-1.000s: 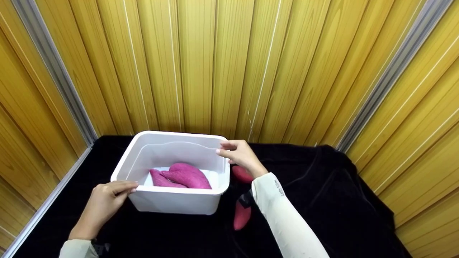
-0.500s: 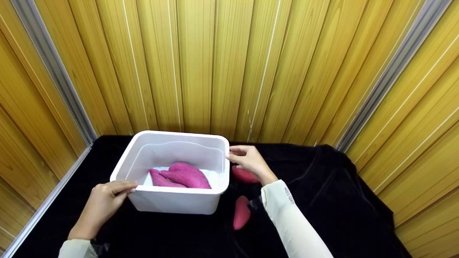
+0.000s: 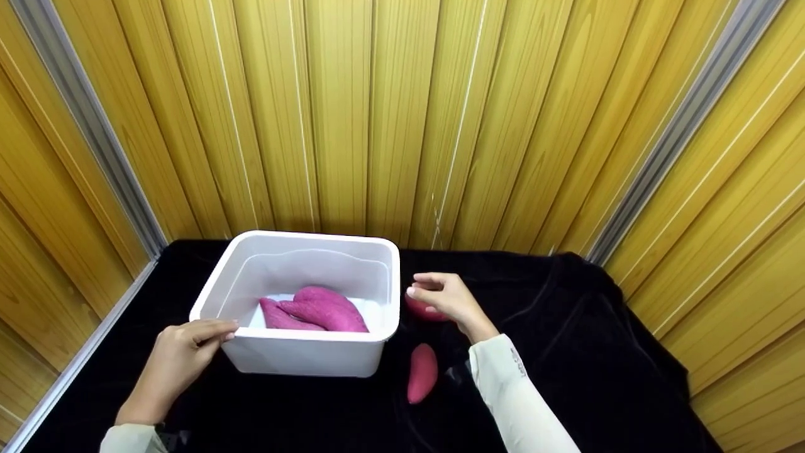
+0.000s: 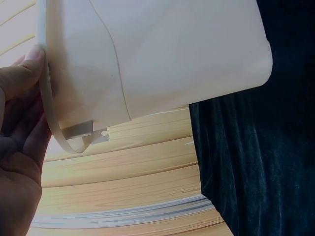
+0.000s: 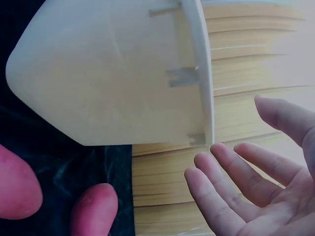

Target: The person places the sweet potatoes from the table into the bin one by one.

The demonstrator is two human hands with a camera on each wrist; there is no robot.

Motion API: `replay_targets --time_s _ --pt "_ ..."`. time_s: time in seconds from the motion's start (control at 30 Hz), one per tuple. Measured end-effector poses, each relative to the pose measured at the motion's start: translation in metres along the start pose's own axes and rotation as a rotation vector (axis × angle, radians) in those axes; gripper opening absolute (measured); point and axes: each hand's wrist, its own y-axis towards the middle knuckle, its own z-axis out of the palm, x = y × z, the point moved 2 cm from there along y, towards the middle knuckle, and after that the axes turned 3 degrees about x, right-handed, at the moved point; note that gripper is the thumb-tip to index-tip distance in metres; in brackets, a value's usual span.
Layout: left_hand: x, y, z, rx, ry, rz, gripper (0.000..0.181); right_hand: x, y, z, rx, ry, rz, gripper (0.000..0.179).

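A white plastic bin (image 3: 302, 355) stands left of centre in the head view. My left hand (image 3: 179, 358) pinches its rim at the near left corner; the left wrist view shows the fingertips on that rim. Two purple-pink sweet potatoes lie together inside, the larger one (image 3: 330, 309) overlapping the smaller (image 3: 277, 316). My right hand (image 3: 454, 303) hovers beyond the bin's right side, fingers parted and holding nothing. Below it a reddish sweet potato (image 3: 417, 308) is partly hidden. Another reddish sweet potato (image 3: 422, 374) lies nearer, right of the bin.
Black cloth (image 3: 566, 377) covers the table, with folds toward the right. Yellow wood-patterned panels (image 3: 402, 126) rise at the back and on both sides, with grey strips (image 3: 685, 119) in the corners.
My right hand has left the bin's right rim and moved right and toward me, over the far reddish sweet potato. The left hand keeps its grip on the rim.
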Motion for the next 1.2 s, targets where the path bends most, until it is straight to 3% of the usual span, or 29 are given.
replay_targets --time_s 0.8,1.2 --pt "0.002 -0.003 0.001 -0.012 -0.020 0.018 0.032 -0.072 -0.025 -0.009 -0.015 0.067 0.070 0.054" --pt "0.002 -0.001 0.001 -0.010 -0.014 0.012 0.032 -0.109 -0.034 -0.002 0.004 0.081 0.120 0.063"
